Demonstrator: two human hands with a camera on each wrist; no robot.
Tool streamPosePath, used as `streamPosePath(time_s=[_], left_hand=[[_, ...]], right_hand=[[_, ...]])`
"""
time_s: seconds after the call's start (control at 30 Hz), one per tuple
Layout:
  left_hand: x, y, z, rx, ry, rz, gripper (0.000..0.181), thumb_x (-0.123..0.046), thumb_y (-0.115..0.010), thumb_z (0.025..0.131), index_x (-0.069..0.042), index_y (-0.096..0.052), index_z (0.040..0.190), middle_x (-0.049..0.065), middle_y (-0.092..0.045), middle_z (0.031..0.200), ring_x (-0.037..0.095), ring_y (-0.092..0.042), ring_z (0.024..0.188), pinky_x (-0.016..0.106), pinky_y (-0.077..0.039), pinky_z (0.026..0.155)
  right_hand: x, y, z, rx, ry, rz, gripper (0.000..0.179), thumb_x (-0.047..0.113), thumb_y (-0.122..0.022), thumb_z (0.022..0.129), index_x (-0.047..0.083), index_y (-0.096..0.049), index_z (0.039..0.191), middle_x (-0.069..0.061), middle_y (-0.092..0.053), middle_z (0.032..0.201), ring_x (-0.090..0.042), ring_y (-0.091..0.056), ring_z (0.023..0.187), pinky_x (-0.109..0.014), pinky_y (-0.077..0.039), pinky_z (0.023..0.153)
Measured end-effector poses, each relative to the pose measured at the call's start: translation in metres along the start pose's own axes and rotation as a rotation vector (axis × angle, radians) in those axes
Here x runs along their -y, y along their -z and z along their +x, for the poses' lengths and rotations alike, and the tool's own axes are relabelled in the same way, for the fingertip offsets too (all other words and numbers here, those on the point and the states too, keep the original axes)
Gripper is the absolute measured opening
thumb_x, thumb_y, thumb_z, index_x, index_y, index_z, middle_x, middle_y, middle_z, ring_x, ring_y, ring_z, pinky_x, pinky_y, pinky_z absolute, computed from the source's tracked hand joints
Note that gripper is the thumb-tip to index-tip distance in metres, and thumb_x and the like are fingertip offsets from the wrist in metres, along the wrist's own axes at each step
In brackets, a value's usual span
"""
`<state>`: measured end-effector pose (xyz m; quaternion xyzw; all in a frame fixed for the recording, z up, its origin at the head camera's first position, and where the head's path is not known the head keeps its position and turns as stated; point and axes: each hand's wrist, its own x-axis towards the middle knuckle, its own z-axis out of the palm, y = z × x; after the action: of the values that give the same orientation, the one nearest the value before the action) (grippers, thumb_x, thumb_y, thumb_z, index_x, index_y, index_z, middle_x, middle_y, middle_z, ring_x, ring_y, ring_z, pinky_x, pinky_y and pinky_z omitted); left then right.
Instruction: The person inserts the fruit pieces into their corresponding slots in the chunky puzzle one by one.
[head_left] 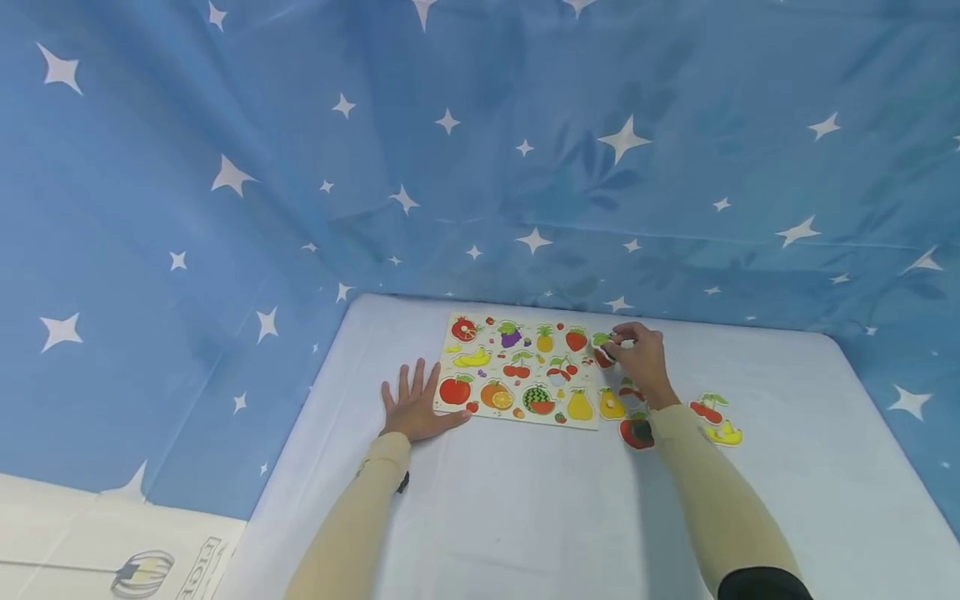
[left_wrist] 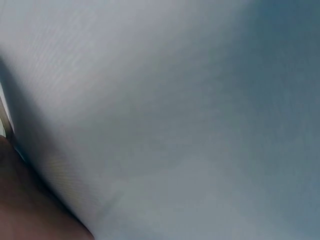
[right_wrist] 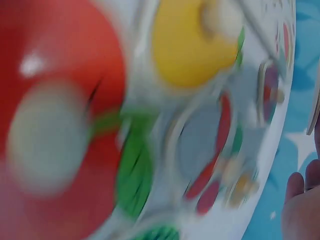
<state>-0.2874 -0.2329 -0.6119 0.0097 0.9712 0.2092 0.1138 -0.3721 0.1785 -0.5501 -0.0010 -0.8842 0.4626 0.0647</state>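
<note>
We see the left hand (head_left: 414,412) spread flat on the table (head_left: 525,517) at eight o'clock of the fruit puzzle board (head_left: 487,337). At its two o'clock, the right hand (head_left: 641,358) pinches a thin piece (right_wrist: 314,110) whose picture we cannot make out. A pear piece (head_left: 611,406) and banana piece (head_left: 724,434) lie toward four o'clock.
</note>
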Motion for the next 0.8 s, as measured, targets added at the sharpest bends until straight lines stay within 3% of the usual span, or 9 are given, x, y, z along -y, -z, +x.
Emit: streamPosePath(time_s=[0.07, 0.2, 0.37, 0.43, 0.6, 0.77, 0.8], left_hand=[[0.0, 0.001, 0.0, -0.001, 0.001, -0.001, 0.123, -0.082, -0.065, 0.083, -0.021, -0.011, 0.174, 0.012, 0.003, 0.18, 0.042, 0.01, 0.162, 0.072, 0.01, 0.121], [0.002, -0.002, 0.002, -0.012, 0.0, 0.015, 0.123, -0.084, -0.064, 0.083, -0.022, -0.011, 0.174, 0.012, 0.003, 0.18, 0.041, 0.009, 0.162, 0.072, 0.009, 0.121], [0.003, -0.006, 0.006, -0.015, 0.009, 0.03, 0.123, -0.085, -0.062, 0.082, -0.024, -0.01, 0.175, 0.01, 0.004, 0.18, 0.04, 0.009, 0.162, 0.071, 0.008, 0.122], [0.003, -0.006, 0.006, -0.011, 0.013, 0.02, 0.123, -0.085, -0.064, 0.082, -0.024, -0.011, 0.175, 0.01, 0.003, 0.18, 0.04, 0.01, 0.163, 0.072, 0.008, 0.122], [0.005, -0.01, 0.011, -0.022, 0.007, 0.046, 0.123, -0.089, -0.06, 0.081, -0.027, -0.009, 0.174, 0.008, 0.005, 0.18, 0.039, 0.01, 0.163, 0.072, 0.008, 0.122], [0.007, -0.01, 0.012, -0.023, 0.006, 0.044, 0.124, -0.089, -0.06, 0.081, -0.027, -0.009, 0.174, 0.007, 0.005, 0.18, 0.038, 0.01, 0.163, 0.071, 0.008, 0.122], [0.008, -0.009, 0.012, -0.021, 0.007, 0.044, 0.124, -0.089, -0.06, 0.081, -0.027, -0.009, 0.174, 0.007, 0.005, 0.18, 0.038, 0.01, 0.163, 0.071, 0.008, 0.122]], right_hand=[[0.006, -0.01, 0.003, 0.006, 0.006, 0.003, 0.032, 0.006, -0.072, 0.101, -0.008, -0.065, 0.13, -0.023, -0.067, 0.11, -0.037, -0.049, 0.113, -0.032, -0.043, 0.071], [0.015, -0.03, 0.008, 0.03, 0.012, 0.018, 0.038, 0.006, -0.071, 0.102, -0.007, -0.063, 0.137, -0.024, -0.069, 0.111, -0.039, -0.05, 0.109, -0.04, -0.045, 0.076], [0.025, -0.053, 0.013, 0.064, 0.043, 0.026, 0.048, 0.004, -0.071, 0.102, -0.007, -0.057, 0.147, -0.025, -0.072, 0.108, -0.044, -0.053, 0.111, -0.053, -0.045, 0.094], [0.029, -0.063, 0.016, 0.078, 0.047, 0.036, 0.049, 0.004, -0.071, 0.102, -0.007, -0.057, 0.148, -0.024, -0.072, 0.107, -0.039, -0.053, 0.11, -0.052, -0.044, 0.095], [0.039, -0.085, 0.024, 0.1, 0.039, 0.064, 0.049, 0.005, -0.073, 0.101, -0.004, -0.059, 0.147, -0.018, -0.072, 0.103, -0.024, -0.055, 0.076, -0.042, -0.043, 0.071], [0.051, -0.106, 0.033, 0.142, 0.042, 0.073, 0.049, 0.006, -0.075, 0.1, -0.003, -0.061, 0.146, -0.016, -0.071, 0.103, -0.023, -0.051, 0.068, -0.041, -0.043, 0.074], [0.053, -0.111, 0.034, 0.152, 0.042, 0.071, 0.049, 0.006, -0.075, 0.1, -0.003, -0.061, 0.146, -0.016, -0.071, 0.104, -0.025, -0.056, 0.078, -0.043, -0.044, 0.082]])
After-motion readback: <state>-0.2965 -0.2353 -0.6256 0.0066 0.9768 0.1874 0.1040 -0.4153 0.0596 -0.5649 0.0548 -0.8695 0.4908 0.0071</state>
